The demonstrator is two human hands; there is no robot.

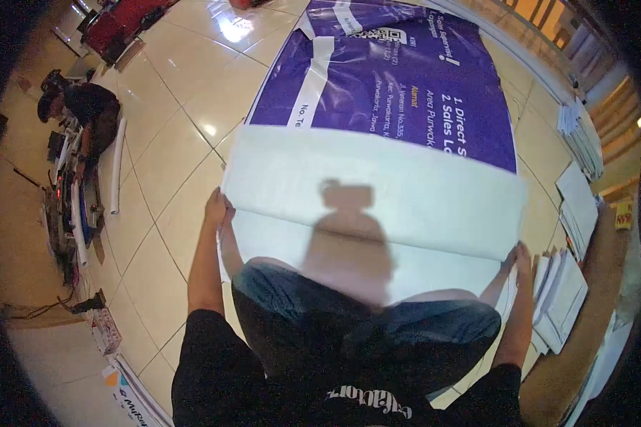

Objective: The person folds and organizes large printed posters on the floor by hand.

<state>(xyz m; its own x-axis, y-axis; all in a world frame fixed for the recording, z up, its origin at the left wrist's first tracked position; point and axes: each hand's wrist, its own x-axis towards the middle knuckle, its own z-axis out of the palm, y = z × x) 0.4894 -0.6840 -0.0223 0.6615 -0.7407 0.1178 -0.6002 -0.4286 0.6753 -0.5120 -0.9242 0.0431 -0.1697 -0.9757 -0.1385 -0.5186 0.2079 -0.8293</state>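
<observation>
A large purple printed banner (377,85) with white and yellow lettering lies on the floor in front of me. Its near part is turned over, so the white back (434,185) faces up and a crease runs across it. My left hand (218,206) is closed on the left edge of the folded part. At the opposite edge, my right hand (520,257) grips the banner too, its fingers partly hidden. My shadow falls on the white surface between the hands, above my crossed legs.
At the left, another person (92,117) in dark clothes crouches beside a long machine (71,192) and a white roll (118,167). Stacks of white sheets (559,299) lie along the right. A rolled printed banner (132,398) is at lower left on the tiled floor (157,206).
</observation>
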